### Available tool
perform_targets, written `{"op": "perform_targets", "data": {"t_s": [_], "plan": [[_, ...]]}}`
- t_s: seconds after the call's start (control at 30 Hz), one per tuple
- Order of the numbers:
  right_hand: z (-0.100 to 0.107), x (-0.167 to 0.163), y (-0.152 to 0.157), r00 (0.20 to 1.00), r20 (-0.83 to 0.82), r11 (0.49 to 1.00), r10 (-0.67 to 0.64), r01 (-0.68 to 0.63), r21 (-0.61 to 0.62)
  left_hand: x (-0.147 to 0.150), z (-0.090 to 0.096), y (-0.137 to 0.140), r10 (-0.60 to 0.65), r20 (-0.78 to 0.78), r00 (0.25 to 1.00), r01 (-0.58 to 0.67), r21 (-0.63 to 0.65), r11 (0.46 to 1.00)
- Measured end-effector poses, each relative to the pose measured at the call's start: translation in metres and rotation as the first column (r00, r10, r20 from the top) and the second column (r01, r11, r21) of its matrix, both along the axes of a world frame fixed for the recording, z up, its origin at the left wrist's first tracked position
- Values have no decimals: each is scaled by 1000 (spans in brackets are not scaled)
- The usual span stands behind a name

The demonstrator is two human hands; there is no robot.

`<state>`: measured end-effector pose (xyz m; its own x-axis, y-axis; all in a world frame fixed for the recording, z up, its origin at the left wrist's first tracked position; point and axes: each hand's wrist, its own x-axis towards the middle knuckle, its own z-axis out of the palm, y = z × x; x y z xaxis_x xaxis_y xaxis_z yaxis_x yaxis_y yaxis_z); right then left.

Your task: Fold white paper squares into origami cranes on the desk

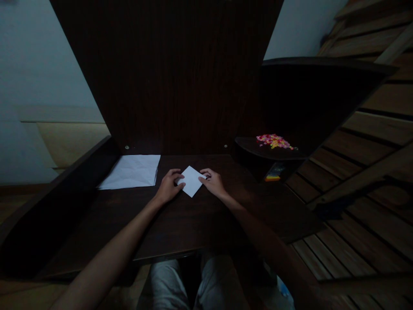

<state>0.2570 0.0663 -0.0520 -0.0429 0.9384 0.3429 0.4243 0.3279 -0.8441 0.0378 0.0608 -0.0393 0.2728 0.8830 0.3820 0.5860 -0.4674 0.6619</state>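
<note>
A small white square of paper (191, 182) is turned like a diamond above the dark desk top, one corner pointing toward me. At its left corner, my left hand (169, 186) pinches it between thumb and fingers. The right corner sits between the thumb and curled fingers of my right hand (213, 181). Whether the paper rests on the desk or is slightly raised I cannot tell. Left of my hands lies a stack of larger white paper sheets (134, 171), somewhat wrinkled.
Pink, red and yellow small pieces (274, 141) are heaped on a rounded corner shelf (254, 148) at the right. Beneath it is a small box with a yellow-orange edge (272, 178). A raised side panel (58, 193) bounds the desk (180, 232) on the left; wooden slats (364, 232) stand at right.
</note>
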Motion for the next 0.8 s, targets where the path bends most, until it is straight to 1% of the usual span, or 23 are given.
{"op": "perform_targets", "data": {"t_s": [0.07, 0.13, 0.2, 0.3, 0.4, 0.5, 0.67, 0.8], "plan": [[1, 2, -2, 982, 189, 999, -9, -1, 53, 1, -1, -1, -45, -84, 995, 47, 22, 999], [2, 3, -4, 939, 343, 994, 20, -54, 92, 2, -3, -2, -99, -138, 985, 106, 45, 993], [1, 4, -5, 893, 443, 985, 85, -141, 95, 2, -4, -2, -140, -169, 976, 152, 62, 986], [-2, 3, -6, 826, 535, 967, 177, -246, 60, 2, -5, -2, -171, -217, 961, 188, 56, 981], [-2, 2, -7, 781, 592, 962, 199, -272, 34, 2, -4, -2, -171, -274, 946, 190, 42, 981], [0, 0, -8, 762, 616, 964, 199, -266, 17, 1, -3, -3, -158, -310, 938, 181, 48, 982], [1, 0, -9, 773, 609, 972, 177, -235, 16, 0, -3, -4, -146, -293, 945, 166, 43, 985], [-1, 0, -8, 780, 612, 982, 135, -187, 22, 1, -2, -6, -118, -348, 930, 142, 46, 989]]}}
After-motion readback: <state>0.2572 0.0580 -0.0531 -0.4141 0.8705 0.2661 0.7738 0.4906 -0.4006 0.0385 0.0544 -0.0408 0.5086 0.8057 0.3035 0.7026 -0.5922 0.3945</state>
